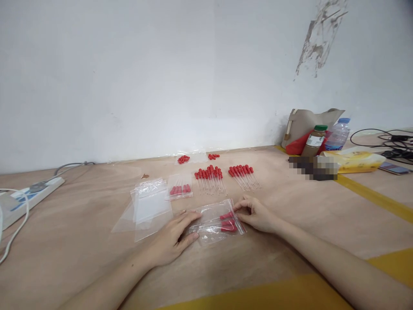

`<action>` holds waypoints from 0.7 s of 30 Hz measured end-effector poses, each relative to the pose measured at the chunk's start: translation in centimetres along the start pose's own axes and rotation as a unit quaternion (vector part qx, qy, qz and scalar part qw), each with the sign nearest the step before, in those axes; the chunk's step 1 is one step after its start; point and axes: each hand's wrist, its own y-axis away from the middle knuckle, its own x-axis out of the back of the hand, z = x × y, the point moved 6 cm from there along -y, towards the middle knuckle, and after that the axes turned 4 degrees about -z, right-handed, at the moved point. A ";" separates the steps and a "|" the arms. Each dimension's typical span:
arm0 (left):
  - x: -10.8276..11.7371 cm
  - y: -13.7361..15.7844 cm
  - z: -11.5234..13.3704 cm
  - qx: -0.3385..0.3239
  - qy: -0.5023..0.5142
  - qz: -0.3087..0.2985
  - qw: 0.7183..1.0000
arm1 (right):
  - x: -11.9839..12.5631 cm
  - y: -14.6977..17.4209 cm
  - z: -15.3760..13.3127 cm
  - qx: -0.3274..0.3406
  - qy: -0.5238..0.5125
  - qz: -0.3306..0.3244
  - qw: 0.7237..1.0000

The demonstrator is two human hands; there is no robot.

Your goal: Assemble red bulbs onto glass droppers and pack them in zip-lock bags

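Observation:
A clear zip bag (211,215) lies in front of me, holding several droppers with red rubber bulbs (228,226) toward its right end. My left hand (172,239) rests at the bag's left end, thumb and fingers apart on the plastic. At the right, my right hand (256,215) pinches the red-lined zip edge between thumb and fingers. Beyond the bag are two fanned groups of glass droppers, a middle group (210,178) and a right group (244,175). Another filled zip bag (180,187) lies left of them, beside a stack of flat clear bags (150,206).
Loose red rubber bulbs (183,159) lie near the wall. A power strip (34,200) with white cable is at left. At right stand a green-capped bottle (314,141), a blue-capped bottle (338,134) and a beige bag (311,122), near a yellow tissue pack (363,162) and a phone (395,168).

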 end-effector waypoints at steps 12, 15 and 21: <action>0.5 -0.1 1.0 -0.023 0.051 0.010 0.998 | 2.8 -1.6 2.0 -0.074 0.051 0.076 0.993; 0.7 -0.2 1.1 -0.029 0.056 0.011 0.998 | 5.2 -3.8 2.8 -0.101 0.122 0.140 0.978; 0.6 -0.1 1.0 -0.041 0.044 0.015 0.998 | 6.1 -8.8 3.4 -0.189 0.219 0.189 0.938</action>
